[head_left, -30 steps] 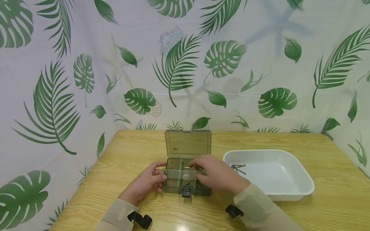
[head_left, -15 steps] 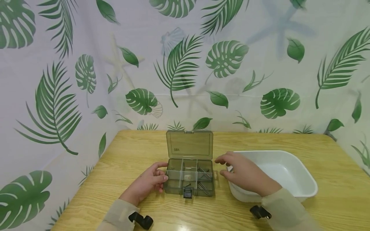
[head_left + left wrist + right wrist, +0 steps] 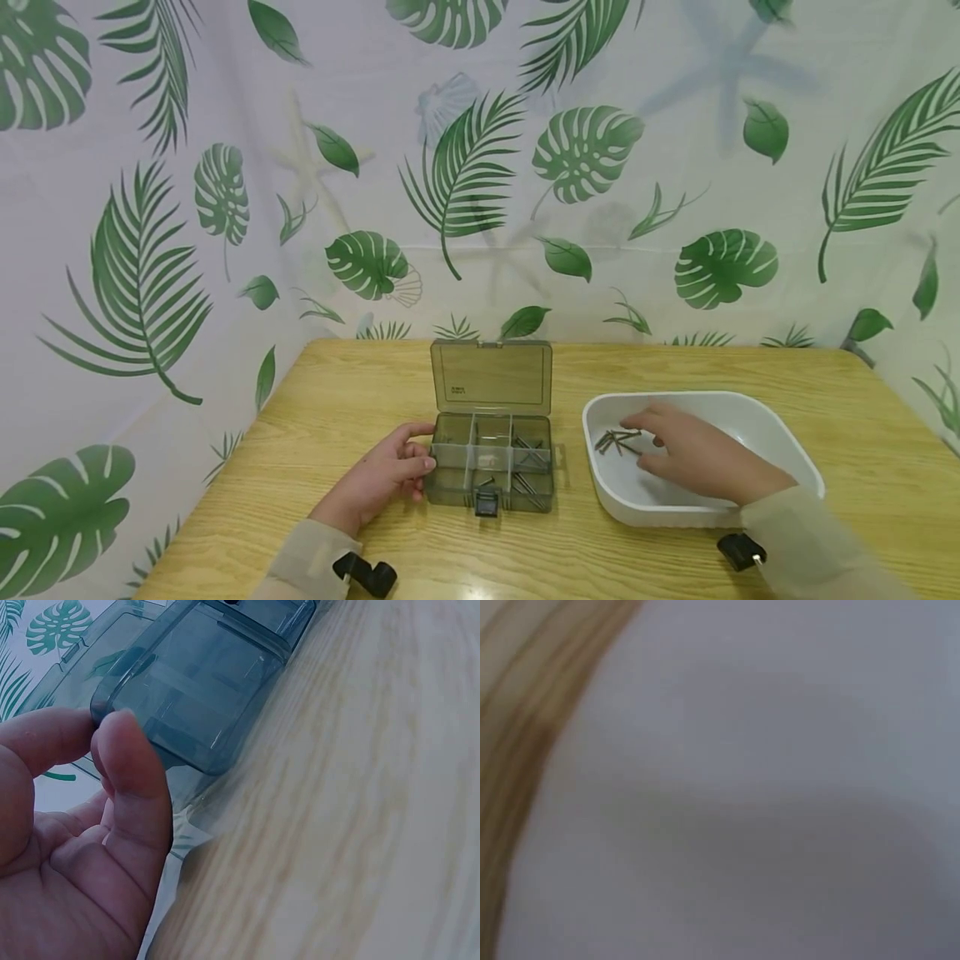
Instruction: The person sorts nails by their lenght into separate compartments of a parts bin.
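Note:
A smoky see-through compartment box stands on the table with its lid raised. My left hand holds its left side, thumb and forefinger at the edge; the left wrist view shows this hand close up at the box corner. Long thin screws lie in the two right compartments, and a small one is in the front middle one. My right hand hangs inside the white tray, fingers loosely bent beside a small pile of screws. The right wrist view is blurred white.
The wooden table carries the box in the middle and the tray to its right. A leaf-printed cloth hangs behind and along the left side. A latch juts from the box's front.
My right hand has moved from over the box's right compartments rightward into the white tray. My left hand stays at the box's left side.

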Motion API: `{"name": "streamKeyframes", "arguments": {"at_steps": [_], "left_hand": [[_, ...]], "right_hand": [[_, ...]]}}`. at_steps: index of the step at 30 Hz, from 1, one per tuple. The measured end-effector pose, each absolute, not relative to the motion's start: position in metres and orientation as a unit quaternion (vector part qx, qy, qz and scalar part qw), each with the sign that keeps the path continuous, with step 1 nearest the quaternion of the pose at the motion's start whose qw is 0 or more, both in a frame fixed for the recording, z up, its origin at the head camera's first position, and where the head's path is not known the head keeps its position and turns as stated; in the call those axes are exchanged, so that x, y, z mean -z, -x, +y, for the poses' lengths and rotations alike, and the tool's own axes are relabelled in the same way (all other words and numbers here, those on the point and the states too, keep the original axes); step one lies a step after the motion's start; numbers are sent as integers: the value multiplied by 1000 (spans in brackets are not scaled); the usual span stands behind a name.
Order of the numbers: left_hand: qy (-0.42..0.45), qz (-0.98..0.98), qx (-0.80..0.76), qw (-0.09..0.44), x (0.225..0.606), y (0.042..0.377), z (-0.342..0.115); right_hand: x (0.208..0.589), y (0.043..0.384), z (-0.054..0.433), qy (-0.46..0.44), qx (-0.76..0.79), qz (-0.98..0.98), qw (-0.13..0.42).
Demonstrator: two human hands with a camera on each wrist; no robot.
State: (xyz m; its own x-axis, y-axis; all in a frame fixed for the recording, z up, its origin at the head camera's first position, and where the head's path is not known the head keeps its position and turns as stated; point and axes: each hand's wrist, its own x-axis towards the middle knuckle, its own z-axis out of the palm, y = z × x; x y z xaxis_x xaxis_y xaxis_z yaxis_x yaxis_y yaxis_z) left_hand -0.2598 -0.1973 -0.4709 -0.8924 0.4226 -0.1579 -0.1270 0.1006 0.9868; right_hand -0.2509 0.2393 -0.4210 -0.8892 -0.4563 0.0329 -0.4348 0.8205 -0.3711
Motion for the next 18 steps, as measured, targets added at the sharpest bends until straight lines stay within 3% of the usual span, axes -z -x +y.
{"name": "streamKeyframes", "arguments": {"at_steps": [10, 18], "left_hand": [[-105, 708, -666, 211, 471, 260, -198], [-105, 711, -663, 209, 470, 259, -197]], "right_hand": [[432, 253, 249, 230, 184, 953, 71], [439, 255, 253, 220, 153, 961, 64]]}}
